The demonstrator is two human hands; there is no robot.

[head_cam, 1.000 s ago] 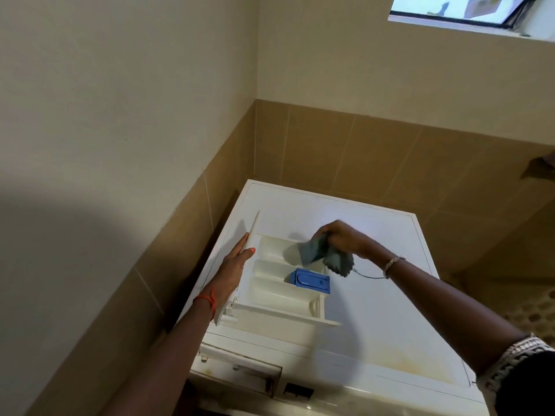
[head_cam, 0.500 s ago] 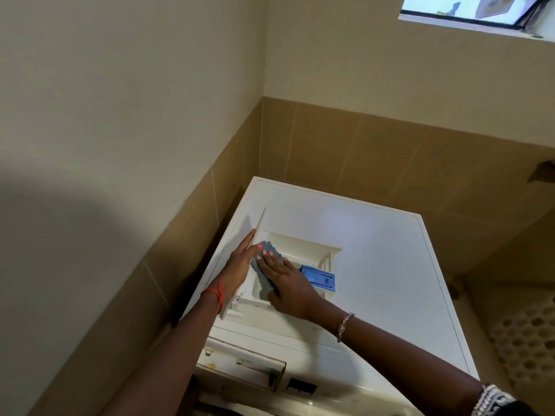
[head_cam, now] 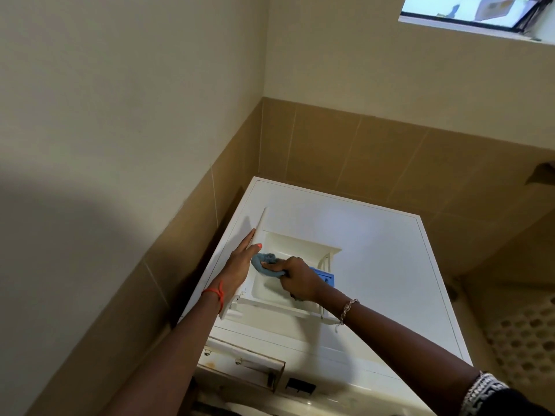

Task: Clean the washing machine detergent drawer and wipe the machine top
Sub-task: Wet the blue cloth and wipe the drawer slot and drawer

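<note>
The white detergent drawer (head_cam: pixel 300 244) lies taken out on the washing machine top (head_cam: pixel 375 265), its front panel to the left. My left hand (head_cam: pixel 240 265) rests flat against that panel with straight fingers and steadies the drawer. My right hand (head_cam: pixel 297 277) grips a blue-grey cloth (head_cam: pixel 264 261) and presses it into the left compartment. A blue insert (head_cam: pixel 326 276) shows just behind my right hand, partly hidden by it.
The empty drawer slot (head_cam: pixel 246 370) gapes in the machine's front panel below. Tiled walls close in on the left and behind the machine (head_cam: pixel 330 139). A patterned floor or mat (head_cam: pixel 528 340) lies to the right. A window (head_cam: pixel 480 10) is high up.
My right hand brought the cloth from above the drawer's right side down into the left compartment and has pulled it slightly back. My left hand has stayed on the panel.
</note>
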